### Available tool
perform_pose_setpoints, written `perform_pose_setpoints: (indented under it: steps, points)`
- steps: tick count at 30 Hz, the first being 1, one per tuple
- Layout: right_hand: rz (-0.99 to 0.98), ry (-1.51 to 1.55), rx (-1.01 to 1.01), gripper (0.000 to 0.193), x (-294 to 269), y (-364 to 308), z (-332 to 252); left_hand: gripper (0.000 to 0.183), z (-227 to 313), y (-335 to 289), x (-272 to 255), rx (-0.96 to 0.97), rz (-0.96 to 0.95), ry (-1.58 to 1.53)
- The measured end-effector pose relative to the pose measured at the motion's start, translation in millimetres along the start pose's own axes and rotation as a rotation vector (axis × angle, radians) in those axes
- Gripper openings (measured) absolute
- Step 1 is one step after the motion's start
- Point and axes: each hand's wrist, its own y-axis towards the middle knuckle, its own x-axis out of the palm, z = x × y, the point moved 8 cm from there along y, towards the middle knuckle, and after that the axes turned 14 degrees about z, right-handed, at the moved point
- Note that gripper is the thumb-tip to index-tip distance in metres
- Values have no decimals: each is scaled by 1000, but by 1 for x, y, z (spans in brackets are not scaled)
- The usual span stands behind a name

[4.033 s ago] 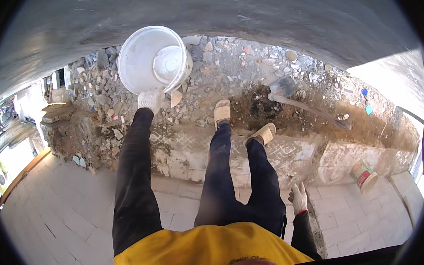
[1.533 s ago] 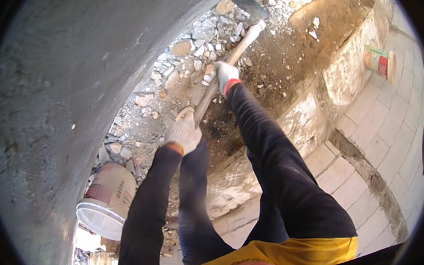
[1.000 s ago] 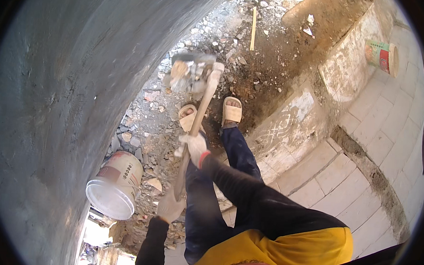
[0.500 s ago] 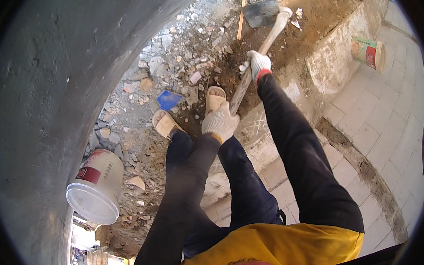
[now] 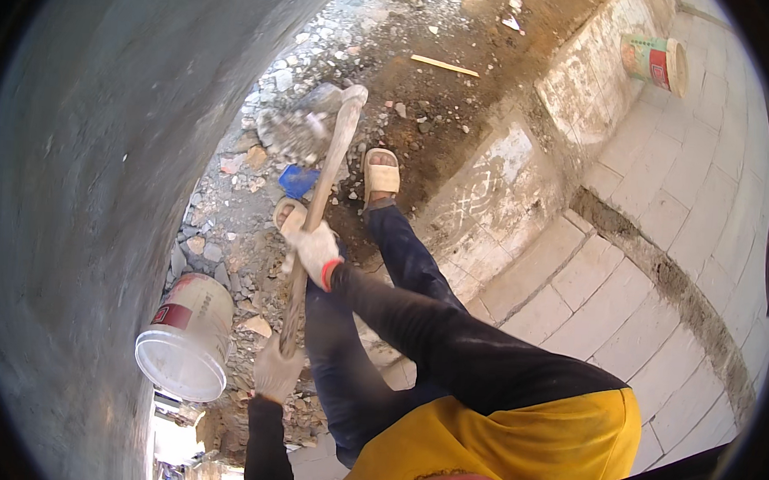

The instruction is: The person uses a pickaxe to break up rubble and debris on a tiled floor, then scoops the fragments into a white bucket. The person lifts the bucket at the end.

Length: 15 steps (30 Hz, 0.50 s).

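Observation:
A long-handled hoe [image 5: 331, 159] slants up the middle of the view, its wooden handle held in both hands. My left hand [image 5: 278, 371], in a pale knit glove, is closed around the handle's lower end, beside the white bucket [image 5: 191, 312]. Higher up, my right hand [image 5: 316, 250], in a similar glove with a red cuff, grips the handle in front of my left foot. The hoe's blade is smeared by motion over the rubble [image 5: 280, 82] near the wall. A blue shard [image 5: 298, 182] lies just left of the handle.
A grey curved wall [image 5: 82, 198] fills the left side. My sandalled right foot [image 5: 381, 175] stands on bare dirt, with a thin wooden strip [image 5: 446, 66] farther off. On the right are a low, whitish ledge [image 5: 491, 193], paving [image 5: 563, 310] and a green-and-red bucket [image 5: 654, 65].
Both hands and the hoe have moved left and nearer to me, the blade swinging to the rubble by the wall. The wooden strip has turned from upright to nearly crosswise, farther right.

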Motion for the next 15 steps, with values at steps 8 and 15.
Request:
perform_pose_setpoints:
  steps: [8,15]
  points:
    - [232,122,-444,15,-142,54,-178,44,150,75,101,329,-134,-108]
    - [614,-178,-469,22,-292,154,-367,61,369,133,222,432,-351,-420]
